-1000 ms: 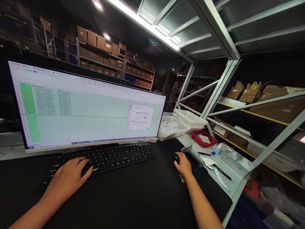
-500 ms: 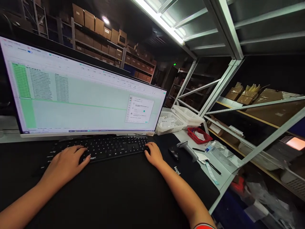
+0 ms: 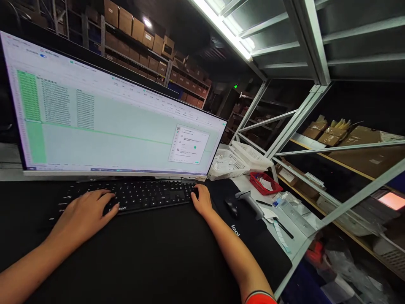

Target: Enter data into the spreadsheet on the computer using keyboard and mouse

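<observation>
My left hand (image 3: 82, 213) rests palm down on the left part of a black keyboard (image 3: 148, 195), fingers apart and thumb stretched toward its front edge. At the keyboard's right end lies my right hand (image 3: 201, 200), its fingers spread over the number keys and holding nothing. Behind the keyboard stands a wide monitor (image 3: 133, 139) with a green-tinted spreadsheet and a small pop-up window at its right. To the right of my right hand are a black mouse (image 3: 231, 207) and a grey handheld barcode scanner (image 3: 250, 203) on a black desk mat (image 3: 152, 257).
White perforated baskets (image 3: 226, 169) and a red basket (image 3: 265, 183) stand right of the monitor. A black pen (image 3: 285, 229) and paper strips lie near the desk's right edge. Metal shelving (image 3: 294, 114) with boxes rises at the right, and boxes (image 3: 126, 21) fill racks behind.
The view has tilted and shifted slightly, so the monitor sits a little differently. My right forearm appears slightly farther left. Both hands stay on the keyboard.
</observation>
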Available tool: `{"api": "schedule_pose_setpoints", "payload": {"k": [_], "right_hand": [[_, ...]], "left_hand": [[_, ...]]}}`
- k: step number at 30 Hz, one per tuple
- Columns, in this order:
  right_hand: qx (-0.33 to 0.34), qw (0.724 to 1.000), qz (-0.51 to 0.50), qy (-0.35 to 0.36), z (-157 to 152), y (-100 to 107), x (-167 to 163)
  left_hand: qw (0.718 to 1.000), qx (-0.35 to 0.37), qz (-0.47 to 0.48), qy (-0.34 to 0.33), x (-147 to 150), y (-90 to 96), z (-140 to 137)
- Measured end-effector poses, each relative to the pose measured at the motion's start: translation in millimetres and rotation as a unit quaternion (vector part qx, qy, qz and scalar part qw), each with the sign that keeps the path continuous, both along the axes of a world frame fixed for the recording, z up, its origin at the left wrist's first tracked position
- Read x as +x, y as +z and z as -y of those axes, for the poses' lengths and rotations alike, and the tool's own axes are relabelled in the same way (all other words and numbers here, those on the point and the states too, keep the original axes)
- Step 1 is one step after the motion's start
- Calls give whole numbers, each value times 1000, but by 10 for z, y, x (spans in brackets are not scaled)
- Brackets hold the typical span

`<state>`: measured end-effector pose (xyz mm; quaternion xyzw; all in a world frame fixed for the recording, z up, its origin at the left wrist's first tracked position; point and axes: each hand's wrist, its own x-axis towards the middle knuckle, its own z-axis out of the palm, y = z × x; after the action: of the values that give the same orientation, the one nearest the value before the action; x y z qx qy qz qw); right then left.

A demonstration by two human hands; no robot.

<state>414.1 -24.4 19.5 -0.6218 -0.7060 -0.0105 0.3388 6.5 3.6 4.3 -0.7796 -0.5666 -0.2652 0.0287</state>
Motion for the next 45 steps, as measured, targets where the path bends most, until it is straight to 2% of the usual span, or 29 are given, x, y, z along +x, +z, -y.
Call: {"api": "schedule_pose_setpoints", "payload": {"k": [7,12,19,25,30,45], "right_hand": [[-22,1000,-2,-12,-106,-86,33],[22,999,-44,-9,-87,-60,105],[51,996,-61,-44,2,-1,252],[55,997,-47,-19,20,-18,174],[64,996,-49,-25,23,-40,146],[94,995,-28,2,15,-63,178]], "left_hand": [[1000,0,-17,2,-34,-88,-33],[1000,13,-25,2,-57,-199,-81],[999,28,-18,5,-42,-167,-78],[1000,20,-16,-3,-53,-165,-100],[1000,17,-9,-1,-59,-152,-94],[999,48,-5,-14,-74,-212,-120]]}}
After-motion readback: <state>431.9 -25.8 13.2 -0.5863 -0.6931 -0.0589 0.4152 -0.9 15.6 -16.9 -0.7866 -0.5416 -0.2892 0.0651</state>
